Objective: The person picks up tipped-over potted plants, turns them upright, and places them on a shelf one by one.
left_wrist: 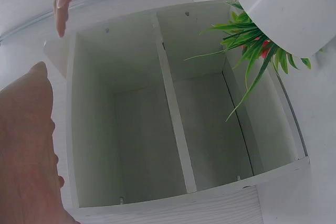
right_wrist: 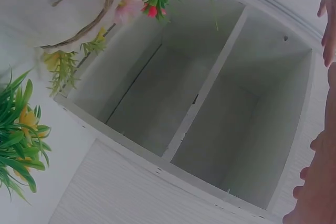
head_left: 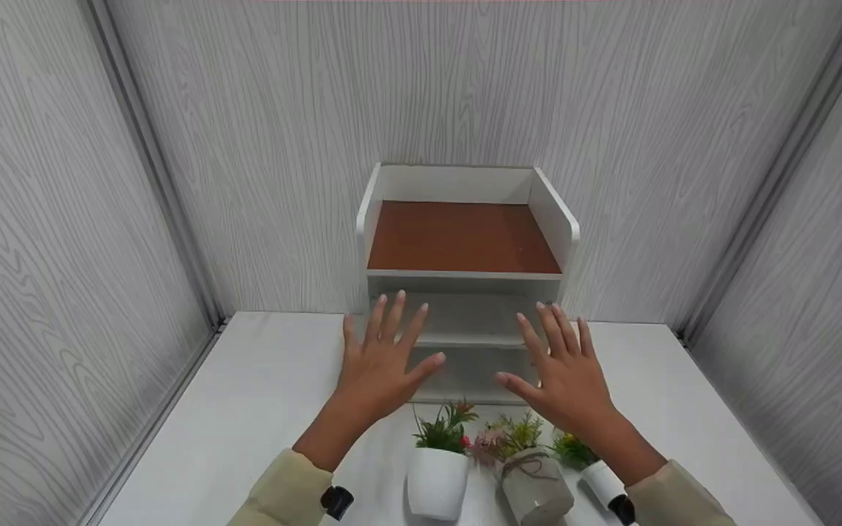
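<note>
Both hands are held up over the table with fingers spread and nothing in them. In the head view the left hand overlaps the left front of a small white shelf unit. The right hand overlaps its right side. Below and between the hands stands a white pot with green leaves and red flowers. Beside it is a greyish pot tied with twine, holding pink and yellow-green sprigs. A smaller white pot with a leafy yellow-flowered plant is partly hidden under the right forearm.
The shelf unit has a brown top board with raised white sides, and two open compartments below, showing bare insides in the wrist views. The white table meets a wood-grain back wall, with panels rising at left and right.
</note>
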Motion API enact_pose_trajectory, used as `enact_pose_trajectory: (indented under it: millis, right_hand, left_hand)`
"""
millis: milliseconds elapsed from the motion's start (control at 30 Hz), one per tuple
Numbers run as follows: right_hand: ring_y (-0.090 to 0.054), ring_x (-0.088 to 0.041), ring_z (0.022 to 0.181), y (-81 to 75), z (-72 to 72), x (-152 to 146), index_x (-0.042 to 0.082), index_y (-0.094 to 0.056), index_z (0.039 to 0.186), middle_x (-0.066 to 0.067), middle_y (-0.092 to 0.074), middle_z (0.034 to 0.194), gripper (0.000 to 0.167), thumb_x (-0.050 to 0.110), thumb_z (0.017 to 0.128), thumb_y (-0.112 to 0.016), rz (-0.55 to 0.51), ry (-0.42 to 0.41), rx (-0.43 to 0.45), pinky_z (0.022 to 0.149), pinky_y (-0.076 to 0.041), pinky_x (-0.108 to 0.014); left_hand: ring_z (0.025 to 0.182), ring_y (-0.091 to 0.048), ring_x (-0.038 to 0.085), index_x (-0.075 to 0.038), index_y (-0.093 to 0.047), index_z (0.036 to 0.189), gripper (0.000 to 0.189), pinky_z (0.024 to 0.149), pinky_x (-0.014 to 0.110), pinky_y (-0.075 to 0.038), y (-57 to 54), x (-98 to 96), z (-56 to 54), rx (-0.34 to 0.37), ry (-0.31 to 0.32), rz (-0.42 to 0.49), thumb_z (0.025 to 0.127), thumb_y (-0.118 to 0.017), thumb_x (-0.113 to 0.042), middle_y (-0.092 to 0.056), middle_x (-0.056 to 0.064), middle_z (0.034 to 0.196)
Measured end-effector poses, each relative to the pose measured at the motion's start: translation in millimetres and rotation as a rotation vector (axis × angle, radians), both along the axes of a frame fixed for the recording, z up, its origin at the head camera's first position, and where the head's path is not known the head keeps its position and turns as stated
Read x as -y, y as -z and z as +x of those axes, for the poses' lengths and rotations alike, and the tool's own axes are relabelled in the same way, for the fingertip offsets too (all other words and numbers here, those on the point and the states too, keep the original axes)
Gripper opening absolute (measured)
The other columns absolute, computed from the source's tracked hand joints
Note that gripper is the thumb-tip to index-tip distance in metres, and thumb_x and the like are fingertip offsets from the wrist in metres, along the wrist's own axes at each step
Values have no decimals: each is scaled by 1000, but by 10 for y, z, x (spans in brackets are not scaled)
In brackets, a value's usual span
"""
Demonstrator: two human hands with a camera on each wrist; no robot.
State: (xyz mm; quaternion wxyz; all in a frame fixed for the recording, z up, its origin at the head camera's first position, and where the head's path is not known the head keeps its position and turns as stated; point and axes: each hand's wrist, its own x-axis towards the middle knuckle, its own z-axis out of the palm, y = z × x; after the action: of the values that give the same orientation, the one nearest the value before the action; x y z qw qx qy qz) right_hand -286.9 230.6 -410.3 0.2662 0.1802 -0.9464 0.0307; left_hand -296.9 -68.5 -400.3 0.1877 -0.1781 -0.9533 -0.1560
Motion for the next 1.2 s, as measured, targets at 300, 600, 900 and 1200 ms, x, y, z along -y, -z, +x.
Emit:
enact_pose_trajectory:
  millis: [300, 600, 900, 1200]
  right_hand:
    - [-16, -33, 155, 22, 116, -108, 22, -23, 162, -13, -17, 168, 94, 71, 90, -56, -62, 14, 24, 124, -11, -57]
    - [-22, -35, 151, 152, 263, -177, 20, -25, 161, -13, -22, 166, 91, 72, 92, -52, -113, 61, 101, 115, -34, -59]
    - [-39, -36, 143, 323, 357, -288, 19, -27, 161, -13, -27, 163, 91, 67, 91, -60, -193, 116, 142, 81, -56, -52]
    - [-36, -44, 143, 598, 475, -561, 15, -24, 161, -18, -23, 164, 98, 79, 90, -45, -352, 203, 352, 74, -54, -52]
  left_hand:
    - [148, -32, 33, -15, -32, 159, 71, 119, 59, -29, -48, 69, -207, -228, -18, 219, 101, -50, -53, -32, 12, 162]
    - [146, -35, 29, -12, -32, 159, 65, 109, 55, -44, -88, 177, -490, -231, -15, 608, 104, -53, -40, -36, 12, 158]
    - [148, -30, 28, -10, -24, 160, 68, 119, 55, -32, -136, 205, -685, -177, 27, 808, 105, -50, -40, -27, 12, 160]
    - [145, -37, 26, -11, -27, 159, 65, 115, 51, -39, -105, 223, -868, -181, 37, 886, 105, -50, -38, -35, 12, 156]
